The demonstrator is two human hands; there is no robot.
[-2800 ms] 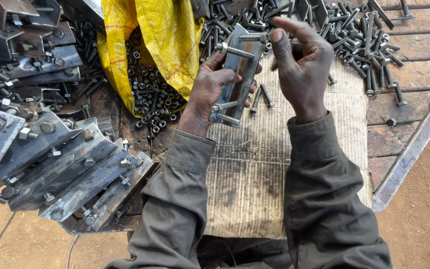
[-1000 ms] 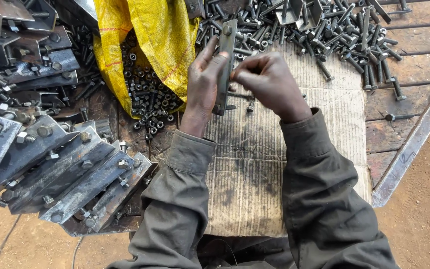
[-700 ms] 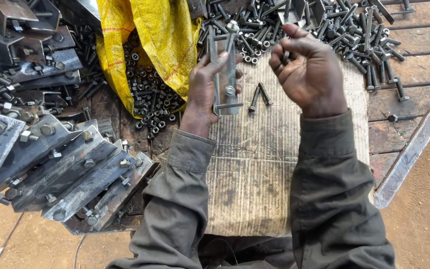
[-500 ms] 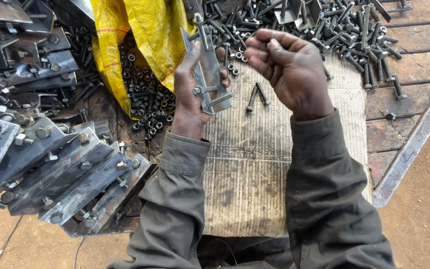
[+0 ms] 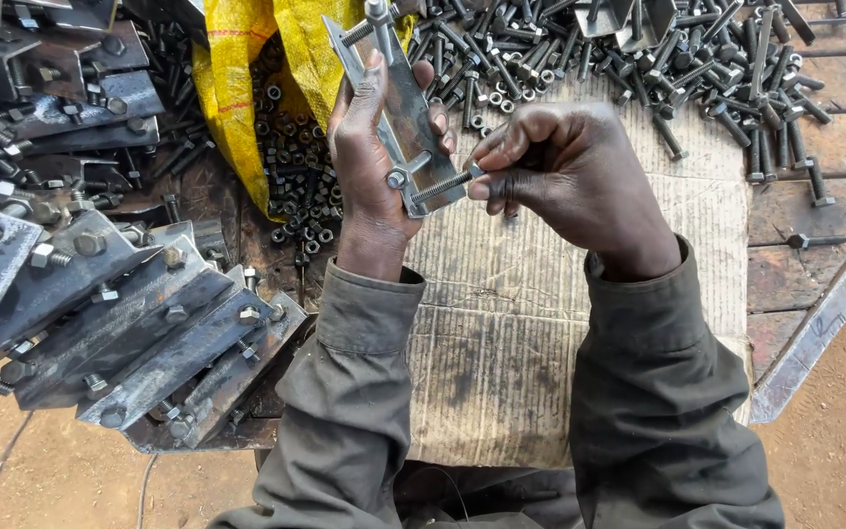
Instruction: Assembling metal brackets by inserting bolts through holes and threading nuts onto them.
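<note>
Across the lower left of the frame we see a fanned stack of grey steel plates (image 5: 119,323) studded with bolts, and along the top right a heap of loose bolts (image 5: 658,59). At upper centre, above the worn woven mat (image 5: 501,323), our left hand (image 5: 369,167) grips a narrow rusty metal bracket (image 5: 399,108), tilted, fingers wrapped round it. Our right hand (image 5: 570,181) pinches a threaded bolt (image 5: 443,184) at the bracket's lower end.
</note>
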